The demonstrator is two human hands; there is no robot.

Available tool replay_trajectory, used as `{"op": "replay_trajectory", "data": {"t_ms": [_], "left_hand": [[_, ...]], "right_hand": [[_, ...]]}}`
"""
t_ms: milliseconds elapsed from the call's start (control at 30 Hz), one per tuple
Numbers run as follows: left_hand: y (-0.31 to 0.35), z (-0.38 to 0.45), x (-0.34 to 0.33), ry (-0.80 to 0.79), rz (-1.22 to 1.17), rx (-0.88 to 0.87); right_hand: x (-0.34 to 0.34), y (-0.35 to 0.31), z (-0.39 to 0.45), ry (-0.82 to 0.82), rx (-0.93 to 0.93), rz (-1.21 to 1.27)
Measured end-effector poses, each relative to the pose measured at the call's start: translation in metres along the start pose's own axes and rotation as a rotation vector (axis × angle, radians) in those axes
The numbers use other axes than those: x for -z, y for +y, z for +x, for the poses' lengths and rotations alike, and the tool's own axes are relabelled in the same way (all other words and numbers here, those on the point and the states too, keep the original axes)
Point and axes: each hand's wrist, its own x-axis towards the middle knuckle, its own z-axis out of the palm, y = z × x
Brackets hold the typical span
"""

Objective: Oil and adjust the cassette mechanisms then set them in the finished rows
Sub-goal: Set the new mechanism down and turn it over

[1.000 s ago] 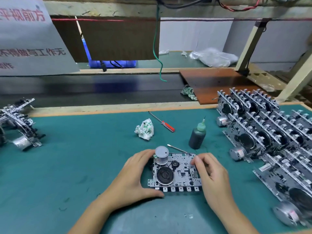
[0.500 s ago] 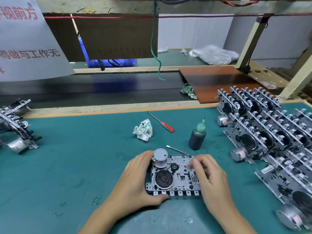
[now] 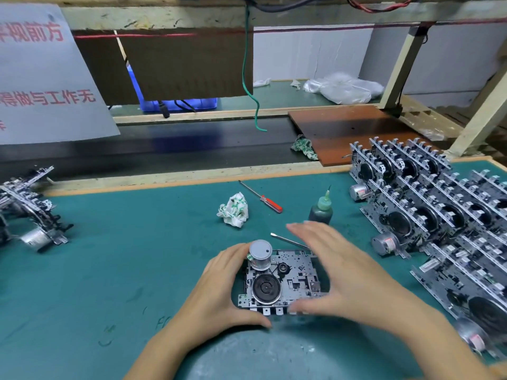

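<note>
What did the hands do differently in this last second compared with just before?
The right hand lifted its fingers off the cassette mechanism and now spreads open over its right side, blurred with motion. The left hand stays wrapped around the mechanism's left edge. The oil bottle, red screwdriver, crumpled rag and finished rows kept their places.

right hand (image 3: 348,272): I saw it lift off the cassette mechanism (image 3: 282,282), fingers spread wide, blurred above its right side | left hand (image 3: 222,289): thumb slid along the near edge | view: tipped slightly down and closer
</note>
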Motion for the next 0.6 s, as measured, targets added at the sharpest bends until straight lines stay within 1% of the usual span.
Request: {"op": "replay_trajectory", "data": {"t_ms": [33,67,233,300,400,433,467,500,533,600], "left_hand": [[-0.001,0.0,0.0,-0.006,0.005,-0.003],[-0.001,-0.001,-0.001,-0.013,0.009,-0.007],[-0.001,-0.001,-0.002,-0.004,0.006,-0.011],[-0.001,-0.001,-0.003,0.003,0.019,-0.012],[0.001,0.0,-0.003,0.027,0.012,0.036],[0.002,-0.001,-0.003,0.057,-0.041,0.073],[0.004,-0.001,-0.002,0.094,-0.13,0.119],[0.004,0.0,-0.001,0.143,-0.248,0.16],[0.008,0.004,0.003,0.173,-0.391,0.213],[0.016,0.016,0.013,0.186,-0.734,0.272]], "right_hand": [[-0.002,0.0,0.003,-0.095,0.011,-0.079],[-0.006,0.001,0.006,-0.156,0.014,-0.135],[-0.011,0.001,0.02,-0.272,-0.013,-0.241],[-0.01,-0.002,0.024,-0.283,0.001,-0.313],[-0.005,-0.007,0.032,-0.216,0.067,-0.433],[-0.001,-0.007,0.034,-0.186,0.084,-0.427],[0.004,-0.005,0.036,-0.147,0.098,-0.378],[0.01,-0.003,0.038,-0.1,0.096,-0.275],[0.017,-0.004,0.039,-0.075,0.068,-0.093],[0.025,-0.006,0.041,-0.073,0.027,0.387]]}}
